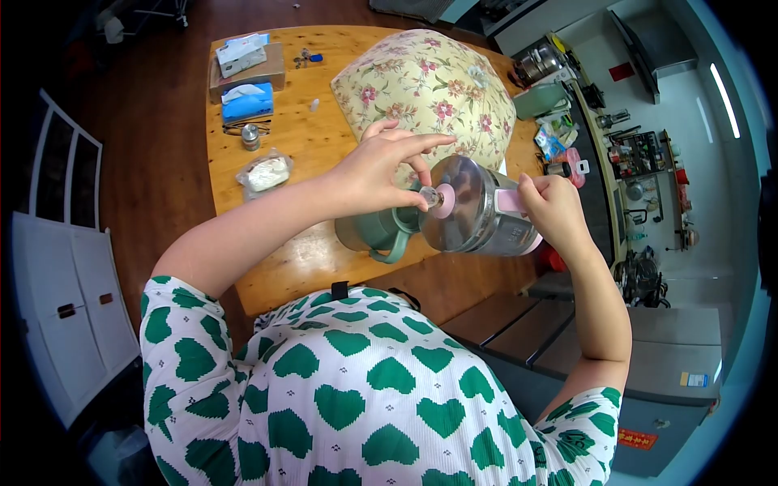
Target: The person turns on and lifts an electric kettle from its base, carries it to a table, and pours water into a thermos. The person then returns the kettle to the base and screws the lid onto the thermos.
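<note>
A glass kettle with a metal lid and a pink handle is tilted over in front of me, its lid facing left. My right hand is wrapped round the handle. With thumb and a bent finger, my left hand pinches the clear knob on the lid; another finger stretches out above it. A green thermos jug is at the table's near edge, just left of the kettle. The kettle and my left hand partly hide its top, and the spout is hidden.
A flowered food cover fills the far right of the wooden table. Tissue packs, a small jar and a white bag lie on the left. The kitchen counter runs along the right, with another green jug.
</note>
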`<state>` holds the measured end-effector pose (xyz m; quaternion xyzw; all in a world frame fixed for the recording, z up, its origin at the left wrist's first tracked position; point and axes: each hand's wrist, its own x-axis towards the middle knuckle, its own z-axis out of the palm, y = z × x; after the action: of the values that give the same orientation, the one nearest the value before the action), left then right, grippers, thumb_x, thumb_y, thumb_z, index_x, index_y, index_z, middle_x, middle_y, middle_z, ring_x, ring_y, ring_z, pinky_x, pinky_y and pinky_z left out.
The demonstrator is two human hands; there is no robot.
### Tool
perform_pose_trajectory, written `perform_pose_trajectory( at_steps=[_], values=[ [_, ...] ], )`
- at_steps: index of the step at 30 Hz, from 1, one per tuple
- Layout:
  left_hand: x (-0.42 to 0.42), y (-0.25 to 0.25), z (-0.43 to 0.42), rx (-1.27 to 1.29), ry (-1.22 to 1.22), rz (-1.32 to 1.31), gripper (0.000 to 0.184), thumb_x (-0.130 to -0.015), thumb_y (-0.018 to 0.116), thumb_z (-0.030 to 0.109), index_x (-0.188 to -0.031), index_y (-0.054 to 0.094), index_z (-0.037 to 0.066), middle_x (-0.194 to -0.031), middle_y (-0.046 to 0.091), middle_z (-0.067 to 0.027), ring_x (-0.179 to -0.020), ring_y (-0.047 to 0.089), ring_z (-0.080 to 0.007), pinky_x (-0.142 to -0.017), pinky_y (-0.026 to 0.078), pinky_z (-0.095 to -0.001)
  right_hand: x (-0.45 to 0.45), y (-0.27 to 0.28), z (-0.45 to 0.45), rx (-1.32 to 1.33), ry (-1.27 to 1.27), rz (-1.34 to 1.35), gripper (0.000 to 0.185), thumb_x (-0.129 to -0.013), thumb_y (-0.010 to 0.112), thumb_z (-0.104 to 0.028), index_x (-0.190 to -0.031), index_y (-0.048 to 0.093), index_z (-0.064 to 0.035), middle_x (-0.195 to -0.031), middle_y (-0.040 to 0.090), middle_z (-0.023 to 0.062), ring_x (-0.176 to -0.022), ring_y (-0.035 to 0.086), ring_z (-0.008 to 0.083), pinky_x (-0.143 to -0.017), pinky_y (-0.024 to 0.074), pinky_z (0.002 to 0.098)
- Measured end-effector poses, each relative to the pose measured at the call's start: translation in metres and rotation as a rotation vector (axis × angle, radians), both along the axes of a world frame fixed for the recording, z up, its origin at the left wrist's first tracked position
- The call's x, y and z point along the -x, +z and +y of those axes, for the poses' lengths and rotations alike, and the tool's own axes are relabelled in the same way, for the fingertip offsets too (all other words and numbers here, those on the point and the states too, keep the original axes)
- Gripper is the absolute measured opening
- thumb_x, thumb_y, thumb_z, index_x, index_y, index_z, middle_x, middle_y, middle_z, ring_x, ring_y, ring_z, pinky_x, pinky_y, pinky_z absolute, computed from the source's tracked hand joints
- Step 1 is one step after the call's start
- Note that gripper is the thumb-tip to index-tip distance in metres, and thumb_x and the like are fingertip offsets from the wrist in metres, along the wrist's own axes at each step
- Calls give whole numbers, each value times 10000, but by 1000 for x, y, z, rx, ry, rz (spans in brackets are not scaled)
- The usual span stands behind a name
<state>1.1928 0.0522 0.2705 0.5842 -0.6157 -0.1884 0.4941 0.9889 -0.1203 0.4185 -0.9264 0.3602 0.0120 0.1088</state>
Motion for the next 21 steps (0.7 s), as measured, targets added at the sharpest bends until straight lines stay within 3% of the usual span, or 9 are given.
perform_pose_trajectory(
  at_steps=[21],
  values=[
    [32,6,16,3,193,-40,915,-769,887,197,-1570,446,223,-958,735,50,-1190,617,-155,-1247,154,-526,-2,-3,-22,72,195,16,461,-943,569,-372,-724,744,-5,-620,637,222,-660,675,409,-688,540,469]
  ],
)
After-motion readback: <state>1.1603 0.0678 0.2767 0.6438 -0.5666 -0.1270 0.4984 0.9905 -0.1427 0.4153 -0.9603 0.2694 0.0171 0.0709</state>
